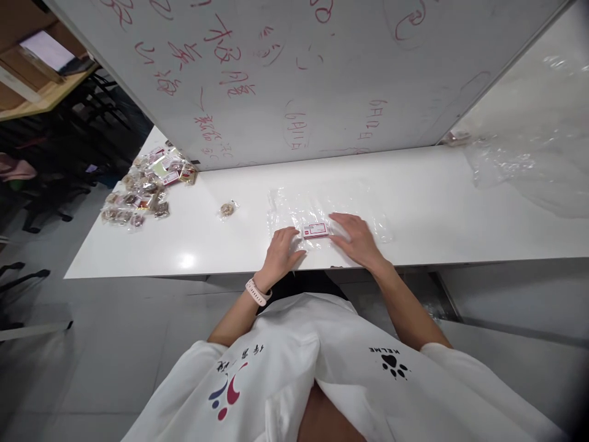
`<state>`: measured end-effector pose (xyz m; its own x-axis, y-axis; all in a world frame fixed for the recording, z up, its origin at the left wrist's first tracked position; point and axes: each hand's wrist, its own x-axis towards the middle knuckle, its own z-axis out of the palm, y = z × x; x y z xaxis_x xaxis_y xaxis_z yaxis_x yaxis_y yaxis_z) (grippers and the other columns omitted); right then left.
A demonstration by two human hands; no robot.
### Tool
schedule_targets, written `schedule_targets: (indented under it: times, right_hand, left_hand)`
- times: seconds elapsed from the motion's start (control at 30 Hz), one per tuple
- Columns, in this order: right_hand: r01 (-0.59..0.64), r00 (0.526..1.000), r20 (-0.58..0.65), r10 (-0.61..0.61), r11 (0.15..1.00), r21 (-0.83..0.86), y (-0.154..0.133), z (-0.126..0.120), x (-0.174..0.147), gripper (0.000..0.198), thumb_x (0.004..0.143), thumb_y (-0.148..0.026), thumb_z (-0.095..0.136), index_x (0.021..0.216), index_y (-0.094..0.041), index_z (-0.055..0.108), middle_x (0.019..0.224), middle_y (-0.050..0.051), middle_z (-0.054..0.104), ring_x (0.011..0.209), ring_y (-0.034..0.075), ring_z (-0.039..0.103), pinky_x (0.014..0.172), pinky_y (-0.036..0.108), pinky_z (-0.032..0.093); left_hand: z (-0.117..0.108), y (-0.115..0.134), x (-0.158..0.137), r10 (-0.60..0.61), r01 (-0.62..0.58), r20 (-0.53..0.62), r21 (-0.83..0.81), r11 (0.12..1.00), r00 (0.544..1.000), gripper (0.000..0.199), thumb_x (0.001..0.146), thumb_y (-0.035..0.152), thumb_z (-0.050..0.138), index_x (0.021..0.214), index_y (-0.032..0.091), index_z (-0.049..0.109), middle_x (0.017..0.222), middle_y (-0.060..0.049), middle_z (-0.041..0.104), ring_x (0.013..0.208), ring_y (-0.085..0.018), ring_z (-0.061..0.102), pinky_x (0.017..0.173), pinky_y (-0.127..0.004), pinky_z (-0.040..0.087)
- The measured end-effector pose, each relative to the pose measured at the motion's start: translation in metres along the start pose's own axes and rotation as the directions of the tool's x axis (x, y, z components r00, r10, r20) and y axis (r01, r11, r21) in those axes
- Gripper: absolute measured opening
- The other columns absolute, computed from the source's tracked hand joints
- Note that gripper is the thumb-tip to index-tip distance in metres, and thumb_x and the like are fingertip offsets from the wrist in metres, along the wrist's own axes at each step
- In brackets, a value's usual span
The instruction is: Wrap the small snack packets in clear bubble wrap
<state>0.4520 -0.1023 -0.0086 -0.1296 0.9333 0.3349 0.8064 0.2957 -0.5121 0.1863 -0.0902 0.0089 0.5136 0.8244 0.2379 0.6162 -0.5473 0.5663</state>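
Observation:
A small flat white packet with a red border and printing [315,230] lies on a clear plastic bag [356,205], close to the table's front edge. My left hand [278,253] rests at the packet's left end, thumb and fingers apart. On the other side, my right hand [356,241] lies over the bag with its fingers spread, fingertips close to the packet's right end. Whether the fingertips touch the packet, I cannot tell. Neither hand grips anything. The bag is wrinkled and spread flat, its near part partly hidden by my hands.
One small wrapped item [227,209] sits to the left on the white table [221,245]. Farther left is a pile of small wrapped packets [142,190]. A whiteboard with red writing [276,80] stands along the back edge. Large clear plastic sheeting [529,153] lies at the right.

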Motion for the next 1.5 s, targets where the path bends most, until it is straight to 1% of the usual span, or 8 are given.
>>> schedule_targets:
  times: [0.13, 0.3, 0.53, 0.77, 0.97, 1.13, 1.27, 1.5]
  right_hand:
    - [0.13, 0.957, 0.246, -0.153, 0.986, 0.108, -0.017, 0.018, 0.033, 0.051, 0.097, -0.045, 0.052, 0.145, -0.028, 0.051, 0.134, 0.003, 0.064, 0.119, 0.025, 0.057, 0.099, 0.043, 0.048]
    - [0.095, 0.967, 0.225, -0.121, 0.988, 0.122, 0.006, 0.018, 0.043, 0.042, 0.098, -0.048, 0.049, 0.13, -0.027, 0.066, 0.126, 0.004, 0.069, 0.113, 0.026, 0.059, 0.096, 0.045, 0.05]
    - [0.063, 0.978, 0.19, -0.09, 0.987, 0.145, 0.012, 0.004, 0.019, 0.045, 0.097, -0.052, 0.05, 0.13, -0.025, 0.066, 0.124, 0.005, 0.07, 0.11, 0.027, 0.06, 0.093, 0.046, 0.052]
    - [0.16, 0.97, 0.153, -0.191, 0.967, 0.196, -0.027, 0.03, 0.002, 0.041, 0.1, -0.046, 0.05, 0.133, -0.026, 0.064, 0.124, 0.007, 0.068, 0.11, 0.027, 0.059, 0.092, 0.048, 0.051]
    - [0.23, 0.961, 0.094, -0.259, 0.942, 0.244, -0.035, 0.048, 0.003, 0.04, 0.098, -0.036, 0.054, 0.136, -0.025, 0.061, 0.123, 0.01, 0.066, 0.111, 0.026, 0.057, 0.096, 0.048, 0.05]
    - [0.191, 0.939, 0.218, -0.267, 0.929, 0.318, -0.029, 0.03, 0.003, 0.044, 0.099, -0.034, 0.052, 0.142, -0.029, 0.055, 0.138, 0.008, 0.06, 0.127, 0.025, 0.053, 0.106, 0.05, 0.046]
    - [0.088, 0.918, 0.331, -0.221, 0.923, 0.375, -0.028, 0.013, 0.001, 0.046, 0.101, -0.04, 0.048, 0.145, -0.029, 0.052, 0.149, 0.007, 0.051, 0.138, 0.023, 0.046, 0.114, 0.049, 0.041]
    - [-0.068, 0.928, 0.367, -0.059, 0.943, 0.325, -0.038, -0.031, -0.016, 0.049, 0.103, -0.052, 0.036, 0.145, -0.033, 0.051, 0.149, 0.004, 0.052, 0.138, 0.022, 0.047, 0.114, 0.047, 0.041]
  left_hand:
    - [0.008, 0.005, 0.01, 0.07, -0.074, 0.088, 0.035, 0.997, 0.994, 0.047, 0.088, 0.028, 0.068, 0.13, 0.025, 0.047, 0.125, -0.01, 0.061, 0.117, -0.029, 0.057, 0.099, -0.05, 0.05]
    - [0.006, -0.006, -0.014, 0.097, -0.107, 0.092, 0.115, 0.988, 0.991, 0.048, 0.095, 0.033, 0.06, 0.139, 0.024, 0.042, 0.135, -0.01, 0.061, 0.129, -0.027, 0.055, 0.116, -0.053, 0.036]
    - [-0.015, -0.024, -0.051, 0.146, -0.181, 0.2, 0.166, 0.969, 0.969, 0.042, 0.095, 0.028, 0.058, 0.137, 0.025, 0.05, 0.139, -0.008, 0.061, 0.136, -0.026, 0.052, 0.119, -0.054, 0.035]
    - [-0.024, -0.035, -0.077, 0.195, -0.178, -0.057, 0.22, 0.959, 0.979, 0.021, 0.097, 0.015, 0.051, 0.109, 0.025, 0.065, 0.107, -0.004, 0.075, 0.11, -0.021, 0.069, 0.095, -0.041, 0.056]
    - [0.009, 0.001, -0.06, 0.202, -0.159, -0.082, 0.369, 0.916, 0.976, 0.038, 0.093, 0.008, 0.053, 0.129, 0.019, 0.055, 0.139, -0.014, 0.06, 0.134, -0.03, 0.053, 0.106, -0.051, 0.05]
    - [0.03, 0.018, -0.035, 0.275, -0.268, 0.02, 0.301, 0.915, 0.961, 0.027, 0.097, 0.012, 0.048, 0.121, 0.019, 0.057, 0.149, -0.014, 0.051, 0.147, -0.027, 0.037, 0.116, -0.051, 0.042]
    - [0.024, 0.016, -0.018, 0.313, -0.316, 0.054, 0.247, 0.916, 0.948, 0.018, 0.102, 0.017, 0.042, 0.102, 0.018, 0.06, 0.141, -0.011, 0.06, 0.14, -0.024, 0.049, 0.115, -0.047, 0.043]
    - [0.003, 0.018, 0.006, 0.215, -0.237, 0.124, 0.21, 0.948, 0.969, 0.022, 0.105, 0.027, 0.04, 0.099, 0.019, 0.06, 0.096, -0.005, 0.074, 0.091, -0.019, 0.072, 0.077, -0.032, 0.055]
